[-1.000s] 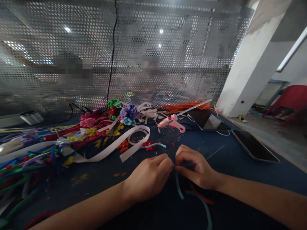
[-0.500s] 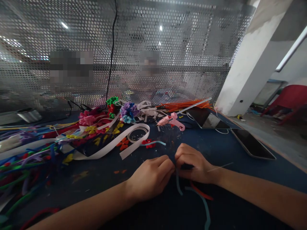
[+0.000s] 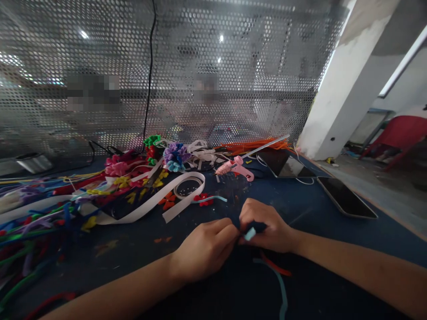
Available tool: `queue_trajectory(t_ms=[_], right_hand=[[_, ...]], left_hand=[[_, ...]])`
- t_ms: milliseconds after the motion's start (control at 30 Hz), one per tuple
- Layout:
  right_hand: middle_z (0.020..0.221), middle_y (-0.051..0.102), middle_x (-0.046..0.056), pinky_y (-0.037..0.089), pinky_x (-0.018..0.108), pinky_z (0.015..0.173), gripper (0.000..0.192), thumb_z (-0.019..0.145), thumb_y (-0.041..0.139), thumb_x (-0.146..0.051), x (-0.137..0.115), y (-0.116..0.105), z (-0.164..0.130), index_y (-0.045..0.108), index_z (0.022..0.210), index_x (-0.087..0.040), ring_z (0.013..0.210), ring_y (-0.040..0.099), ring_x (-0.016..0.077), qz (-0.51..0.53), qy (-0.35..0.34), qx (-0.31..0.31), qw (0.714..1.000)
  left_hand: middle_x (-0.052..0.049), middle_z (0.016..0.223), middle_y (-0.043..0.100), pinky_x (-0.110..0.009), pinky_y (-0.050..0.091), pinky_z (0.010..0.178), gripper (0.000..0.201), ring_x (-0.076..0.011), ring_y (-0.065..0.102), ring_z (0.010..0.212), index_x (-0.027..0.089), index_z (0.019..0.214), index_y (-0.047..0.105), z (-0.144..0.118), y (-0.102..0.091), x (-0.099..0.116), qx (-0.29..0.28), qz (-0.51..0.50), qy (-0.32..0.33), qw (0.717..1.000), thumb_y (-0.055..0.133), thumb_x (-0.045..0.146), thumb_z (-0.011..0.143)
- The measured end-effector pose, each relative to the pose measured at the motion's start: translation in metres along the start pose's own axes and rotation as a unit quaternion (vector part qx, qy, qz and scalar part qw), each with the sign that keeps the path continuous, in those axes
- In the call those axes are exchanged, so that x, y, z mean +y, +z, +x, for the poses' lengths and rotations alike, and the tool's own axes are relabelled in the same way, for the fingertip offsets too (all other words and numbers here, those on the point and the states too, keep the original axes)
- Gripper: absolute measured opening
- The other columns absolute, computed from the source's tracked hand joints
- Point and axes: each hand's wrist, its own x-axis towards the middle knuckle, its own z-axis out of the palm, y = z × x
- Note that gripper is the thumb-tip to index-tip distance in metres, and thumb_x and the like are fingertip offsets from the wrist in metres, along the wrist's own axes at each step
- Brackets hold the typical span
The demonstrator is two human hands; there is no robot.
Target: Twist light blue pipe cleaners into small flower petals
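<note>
Over the near middle of the table, my left hand [image 3: 207,249] and my right hand [image 3: 268,226] meet at the fingertips. Both are closed in a pinch on a light blue pipe cleaner [image 3: 250,234], whose short end sticks up between them. Fingers hide the rest of it. Below my right hand lie an orange pipe cleaner [image 3: 278,267] and another blue pipe cleaner [image 3: 283,291]. Beyond my left hand rests a red pipe-cleaner flower [image 3: 203,200] with a pale blue stem.
A pink glue gun [image 3: 235,168] with a long glue stick lies ahead. White ribbon [image 3: 150,202] curls beside pipe-cleaner flowers [image 3: 176,155] and a heap of coloured stems [image 3: 30,249] at left. A tablet [image 3: 287,165] and a phone [image 3: 347,198] are at right. Perforated metal [image 3: 233,102] closes off the back.
The blue pipe cleaner's end, which hung down below the fingers, now points up toward me between the hands. The whole view has shifted slightly; both hands stay pinched together.
</note>
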Motion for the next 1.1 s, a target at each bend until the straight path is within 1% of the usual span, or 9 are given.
queue_trajectory(t_ms=[167,333,400,467,567,700,800,967,1100], right_hand=[[0.071,0.049,-0.002,0.041,0.023,0.060,0.014,0.078,0.060,-0.025,-0.008,0.002,0.001,0.048,0.077,-0.018,0.064,0.047,0.0091,0.093,0.130,-0.031,0.987],[0.068,0.049,-0.004,0.039,0.019,0.054,0.023,0.076,0.063,-0.031,-0.002,0.006,0.002,0.044,0.077,-0.017,0.060,0.046,0.0073,0.094,0.195,-0.051,0.975],[0.059,0.045,-0.005,0.035,0.020,0.050,0.027,0.079,0.058,-0.034,0.000,0.008,0.001,0.044,0.064,-0.017,0.055,0.042,0.0072,-0.011,0.138,-0.063,0.988],[0.052,0.044,-0.004,0.033,0.023,0.049,0.036,0.082,0.054,-0.036,0.000,0.010,-0.001,0.043,0.054,-0.016,0.052,0.040,0.0082,-0.136,0.017,-0.077,0.987],[0.051,0.048,-0.002,0.033,0.026,0.050,0.034,0.082,0.054,-0.030,-0.005,0.006,-0.003,0.047,0.052,-0.017,0.053,0.044,0.0104,-0.304,-0.163,-0.072,0.936],[0.078,0.063,0.000,0.043,0.030,0.067,0.012,0.083,0.051,-0.017,-0.008,-0.008,-0.002,0.061,0.076,-0.020,0.080,0.055,0.0145,-0.412,-0.314,-0.012,0.855],[0.087,0.063,0.001,0.045,0.033,0.081,0.018,0.085,0.045,-0.014,-0.005,-0.015,0.000,0.062,0.087,-0.020,0.096,0.054,0.0168,-0.440,-0.333,0.014,0.834],[0.082,0.062,0.006,0.048,0.038,0.085,0.015,0.083,0.046,-0.010,0.002,-0.014,0.000,0.060,0.089,-0.013,0.093,0.056,0.0196,-0.377,-0.293,-0.002,0.879],[0.084,0.062,0.009,0.051,0.035,0.074,0.018,0.085,0.044,-0.010,0.004,-0.014,-0.003,0.060,0.092,-0.010,0.084,0.058,0.0185,-0.375,-0.286,-0.003,0.882]], left_hand=[[0.000,0.067,0.050,-0.020,0.037,0.049,0.019,-0.0105,0.045,0.055,0.016,0.075,0.047,0.000,0.001,-0.002,0.009,0.030,0.031,0.999,0.033,0.011,0.086],[-0.001,0.076,0.053,-0.021,0.040,0.055,0.012,-0.0113,0.051,0.063,0.017,0.081,0.048,0.001,0.001,0.000,0.023,-0.045,-0.058,0.997,0.038,0.011,0.084],[-0.001,0.076,0.054,-0.021,0.040,0.056,0.011,-0.0116,0.052,0.065,0.017,0.081,0.048,0.003,0.001,0.000,0.046,-0.063,-0.106,0.991,0.040,0.011,0.083],[0.000,0.074,0.053,-0.021,0.039,0.057,0.011,-0.0116,0.051,0.065,0.017,0.078,0.048,0.005,-0.001,-0.002,0.074,-0.068,-0.143,0.985,0.041,0.011,0.083],[0.001,0.070,0.052,-0.022,0.038,0.056,0.011,-0.0112,0.050,0.063,0.017,0.076,0.047,0.009,-0.003,-0.004,0.112,-0.068,-0.181,0.975,0.041,0.012,0.084],[0.001,0.071,0.052,-0.022,0.038,0.057,0.012,-0.0110,0.050,0.063,0.017,0.075,0.047,0.009,-0.003,-0.003,0.107,-0.078,-0.180,0.975,0.041,0.014,0.085],[0.000,0.073,0.054,-0.022,0.039,0.057,0.011,-0.0109,0.051,0.064,0.017,0.078,0.048,0.006,-0.001,0.000,0.089,-0.088,-0.166,0.978,0.041,0.015,0.086],[0.000,0.073,0.054,-0.022,0.040,0.056,0.011,-0.0112,0.051,0.063,0.017,0.079,0.049,0.005,0.000,0.002,0.072,-0.092,-0.158,0.980,0.041,0.014,0.085],[0.000,0.072,0.054,-0.022,0.039,0.055,0.011,-0.0115,0.050,0.062,0.017,0.078,0.051,0.006,-0.001,0.001,0.076,-0.090,-0.157,0.981,0.042,0.013,0.084]])
